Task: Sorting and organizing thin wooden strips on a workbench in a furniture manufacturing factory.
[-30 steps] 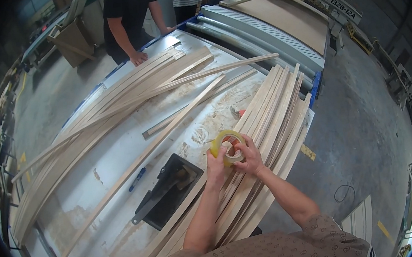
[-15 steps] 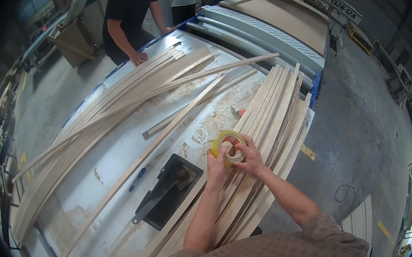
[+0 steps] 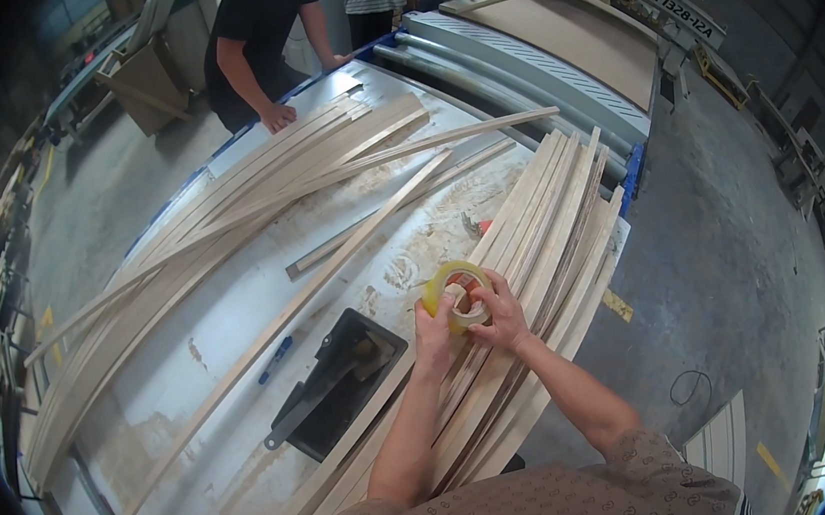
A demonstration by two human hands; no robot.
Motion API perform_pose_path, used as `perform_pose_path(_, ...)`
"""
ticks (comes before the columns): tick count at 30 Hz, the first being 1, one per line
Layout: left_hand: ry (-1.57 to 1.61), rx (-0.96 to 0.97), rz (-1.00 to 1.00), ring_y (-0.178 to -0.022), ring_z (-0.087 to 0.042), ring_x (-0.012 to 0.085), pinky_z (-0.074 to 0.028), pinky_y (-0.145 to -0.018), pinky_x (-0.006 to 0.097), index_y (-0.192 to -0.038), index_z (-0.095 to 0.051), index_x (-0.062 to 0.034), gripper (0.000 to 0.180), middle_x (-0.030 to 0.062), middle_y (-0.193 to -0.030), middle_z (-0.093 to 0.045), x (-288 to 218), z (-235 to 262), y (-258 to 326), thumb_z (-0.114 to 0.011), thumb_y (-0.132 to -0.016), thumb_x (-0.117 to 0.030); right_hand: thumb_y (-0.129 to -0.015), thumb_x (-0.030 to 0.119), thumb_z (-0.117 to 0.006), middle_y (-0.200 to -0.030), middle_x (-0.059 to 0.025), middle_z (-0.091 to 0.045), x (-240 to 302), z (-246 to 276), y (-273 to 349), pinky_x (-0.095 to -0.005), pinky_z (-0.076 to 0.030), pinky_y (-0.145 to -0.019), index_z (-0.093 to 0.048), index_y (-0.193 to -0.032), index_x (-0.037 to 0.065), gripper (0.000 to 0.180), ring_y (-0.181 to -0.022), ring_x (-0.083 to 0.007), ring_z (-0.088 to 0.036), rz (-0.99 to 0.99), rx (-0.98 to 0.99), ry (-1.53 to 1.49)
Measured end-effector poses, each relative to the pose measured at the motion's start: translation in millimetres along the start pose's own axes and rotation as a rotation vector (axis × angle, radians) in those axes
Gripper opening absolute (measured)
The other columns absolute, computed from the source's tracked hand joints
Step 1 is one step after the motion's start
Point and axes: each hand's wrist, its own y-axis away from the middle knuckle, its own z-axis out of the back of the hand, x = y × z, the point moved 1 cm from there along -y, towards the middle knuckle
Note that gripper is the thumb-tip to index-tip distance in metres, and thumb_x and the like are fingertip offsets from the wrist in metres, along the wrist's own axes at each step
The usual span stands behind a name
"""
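Note:
A roll of clear yellowish packing tape (image 3: 476,274) is held between my two hands, above a pile of wood strips (image 3: 542,199) on the right of the table. My left hand (image 3: 433,331) grips its left side, thumb at the inner core. With fingers closed round the lower right side, my right hand (image 3: 502,316) has its thumb near the core too. Some fingers of both hands are hidden behind the roll. Left of my forearms lies a black tray (image 3: 316,444) with a dark tool in it.
A blue pen (image 3: 275,359) lies left of the tray. One long strip (image 3: 279,324) crosses the white tabletop (image 3: 233,367). More strips (image 3: 217,213) are stacked at the far left. Rollers (image 3: 474,80) edge the table's far end. A person in black (image 3: 248,33) leans on the table.
My hands and the tape roll stay almost in place. At the back, the person in the striped shirt has shifted slightly and an arm there has moved.

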Motion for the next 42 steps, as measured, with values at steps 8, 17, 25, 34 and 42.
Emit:
perform_pose_path(8,-0.032,-0.012,0.014,-0.103,-0.054,0.0164,-0.044,-0.089,0.030,-0.125,-0.045,-0.0010,0.049,0.0084,-0.113,-0.055,-5.5,-1.0,5.0,-0.067,-0.088,-0.025,-0.070,0.057,-0.072,-0.137,-0.0222,-0.039,1.4,-0.2,-0.1,-0.0465,-0.048,-0.091,-0.056,-0.116,0.012,0.066,-0.114,-0.0438,-0.053,0.005,-0.002,0.007)
perform_pose_path(17,0.009,0.036,0.022,-0.104,-0.055,0.0172,-0.044,-0.090,0.030,-0.127,-0.044,0.0011,0.047,0.0104,-0.115,-0.055,-6.6,-2.8,4.9,-0.063,-0.091,-0.021,-0.070,0.053,-0.073,-0.137,-0.0228,-0.038,2.3,2.2,0.2,-0.0457,-0.048,-0.092,-0.055,-0.119,0.013,0.065,-0.111,-0.0434,-0.054,-0.027,0.009,0.012)
perform_pose_path(25,-0.035,0.021,-0.029,-0.099,-0.057,0.0149,-0.046,-0.086,0.028,-0.126,-0.047,0.0013,0.046,0.0083,-0.111,-0.057,-7.0,-1.6,4.2,-0.062,-0.090,-0.025,-0.072,0.052,-0.072,-0.136,-0.0217,-0.037,4.0,3.8,-1.4,-0.0461,-0.047,-0.094,-0.054,-0.117,0.011,0.064,-0.113,-0.0444,-0.053,0.006,0.019,-0.001)
perform_pose_path(34,-0.034,0.022,-0.017,-0.102,-0.055,0.0166,-0.044,-0.089,0.030,-0.126,-0.046,0.0009,0.045,0.0093,-0.114,-0.055,-9.4,-3.3,6.0,-0.062,-0.091,-0.023,-0.072,0.052,-0.072,-0.137,-0.0221,-0.037,3.6,3.7,0.0,-0.0464,-0.045,-0.096,-0.053,-0.117,0.011,0.063,-0.115,-0.0448,-0.051,-0.004,0.035,0.008)
perform_pose_path(42,-0.015,0.042,-0.019,-0.106,-0.054,0.0180,-0.044,-0.091,0.030,-0.128,-0.045,0.0007,0.044,0.0107,-0.118,-0.054,-9.4,-2.9,5.5,-0.060,-0.092,-0.020,-0.073,0.053,-0.071,-0.137,-0.0221,-0.037,4.7,3.6,-1.4,-0.0460,-0.046,-0.095,-0.054,-0.114,0.010,0.062,-0.113,-0.0446,-0.052,0.007,0.020,-0.005)
